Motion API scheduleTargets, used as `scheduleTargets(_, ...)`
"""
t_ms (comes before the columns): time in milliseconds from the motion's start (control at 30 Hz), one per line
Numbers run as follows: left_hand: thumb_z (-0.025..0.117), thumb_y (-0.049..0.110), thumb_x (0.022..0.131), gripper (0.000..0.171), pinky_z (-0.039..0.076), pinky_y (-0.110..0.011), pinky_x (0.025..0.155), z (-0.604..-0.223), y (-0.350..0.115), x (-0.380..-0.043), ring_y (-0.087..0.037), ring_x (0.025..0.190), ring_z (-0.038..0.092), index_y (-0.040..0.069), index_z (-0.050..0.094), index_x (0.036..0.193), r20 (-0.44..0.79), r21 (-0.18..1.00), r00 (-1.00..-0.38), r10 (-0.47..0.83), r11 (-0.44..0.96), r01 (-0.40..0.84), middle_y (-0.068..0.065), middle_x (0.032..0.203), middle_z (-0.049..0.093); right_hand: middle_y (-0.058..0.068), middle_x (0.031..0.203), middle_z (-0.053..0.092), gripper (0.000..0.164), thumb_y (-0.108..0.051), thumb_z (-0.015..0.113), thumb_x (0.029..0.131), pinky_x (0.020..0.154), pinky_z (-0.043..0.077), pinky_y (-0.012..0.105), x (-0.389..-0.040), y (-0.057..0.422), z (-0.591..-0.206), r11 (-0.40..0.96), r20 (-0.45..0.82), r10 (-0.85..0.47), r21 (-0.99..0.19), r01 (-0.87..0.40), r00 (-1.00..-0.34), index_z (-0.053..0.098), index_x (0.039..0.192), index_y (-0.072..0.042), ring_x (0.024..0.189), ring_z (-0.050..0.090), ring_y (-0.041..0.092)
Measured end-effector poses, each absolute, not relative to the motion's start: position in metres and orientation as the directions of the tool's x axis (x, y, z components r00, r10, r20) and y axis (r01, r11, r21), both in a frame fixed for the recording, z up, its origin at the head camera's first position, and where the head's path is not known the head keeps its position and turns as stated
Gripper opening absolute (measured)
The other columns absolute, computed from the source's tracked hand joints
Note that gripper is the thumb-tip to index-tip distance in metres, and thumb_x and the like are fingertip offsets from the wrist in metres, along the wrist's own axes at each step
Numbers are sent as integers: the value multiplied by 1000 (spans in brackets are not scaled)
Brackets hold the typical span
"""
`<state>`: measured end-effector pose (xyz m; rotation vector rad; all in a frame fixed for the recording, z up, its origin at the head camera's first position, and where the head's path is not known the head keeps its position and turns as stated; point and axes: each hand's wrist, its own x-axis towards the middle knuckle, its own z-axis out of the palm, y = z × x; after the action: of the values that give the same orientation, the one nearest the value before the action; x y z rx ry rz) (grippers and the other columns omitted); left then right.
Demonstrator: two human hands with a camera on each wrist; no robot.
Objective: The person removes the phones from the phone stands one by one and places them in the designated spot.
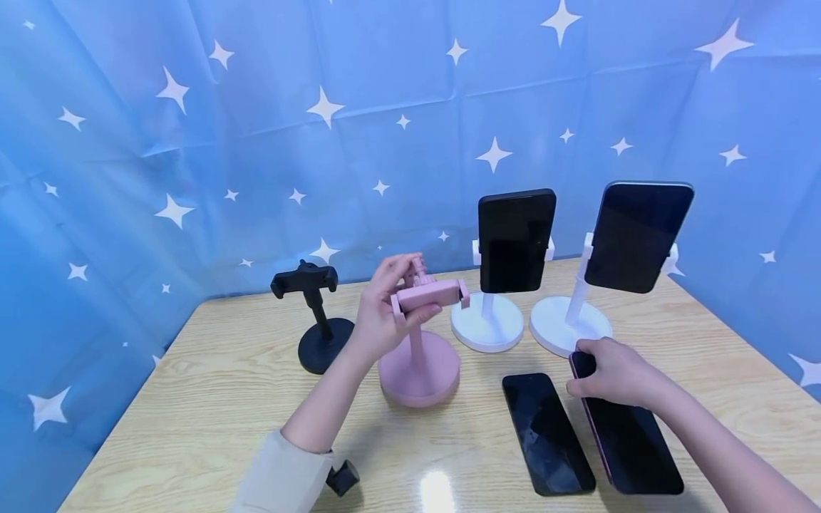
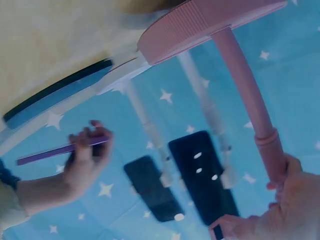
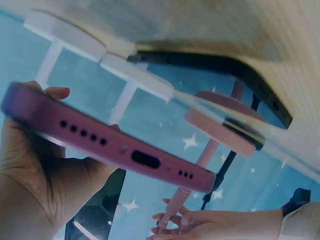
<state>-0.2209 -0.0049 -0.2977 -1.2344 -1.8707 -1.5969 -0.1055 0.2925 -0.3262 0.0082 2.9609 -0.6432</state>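
Observation:
My left hand (image 1: 380,324) holds the pink phone stand (image 1: 420,377) at its top, with the thumb on the front of the clamp (image 1: 432,293). The stand's round base is on the table. At the right, my right hand (image 1: 617,374) grips the far end of a black-screened phone (image 1: 631,445) by its edges. Its purple-pink bottom edge (image 3: 110,142) with port and speaker holes faces the right wrist camera. In the left wrist view this phone (image 2: 60,152) hangs apart from the table. Just left of it a second black phone (image 1: 548,434) lies flat, screen up.
Two white stands (image 1: 487,335) at the back right hold upright phones, one black (image 1: 516,242), one with a light edge (image 1: 638,235). A black stand (image 1: 323,345) with a bare clamp is at the left. The blue star-patterned curtain (image 1: 385,142) hangs behind the wooden table (image 1: 192,420).

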Motion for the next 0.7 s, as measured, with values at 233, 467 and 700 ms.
scheduleTargets(233,79,-4,65,62,46,-43,83,-297,-6,-248,-30,97,50,-7,53,121,783,566,-521,339,-45,823,-21,115,51,4,72,48,43,-24,70,67,58,36,32,-108,296,-336,906,-162,3,-416,71,-987,56,97,4,70,46,22)
scheduleTargets(467,77,-6,66,61,46,-42,87,-301,-4,-269,-22,100,51,-6,53,122,789,574,-535,301,-53,817,-20,113,50,10,82,53,54,-24,70,66,62,40,35,-110,299,-341,907,-179,15,-412,89,-984,54,106,9,75,48,26)
scheduleTargets(700,78,-3,67,61,47,-36,87,-305,-2,-283,-22,100,50,-5,53,123,772,601,-570,281,-31,798,-23,114,50,14,87,56,57,-25,70,66,65,42,37,-110,303,-343,908,-205,29,-404,112,-978,54,108,10,77,48,27)
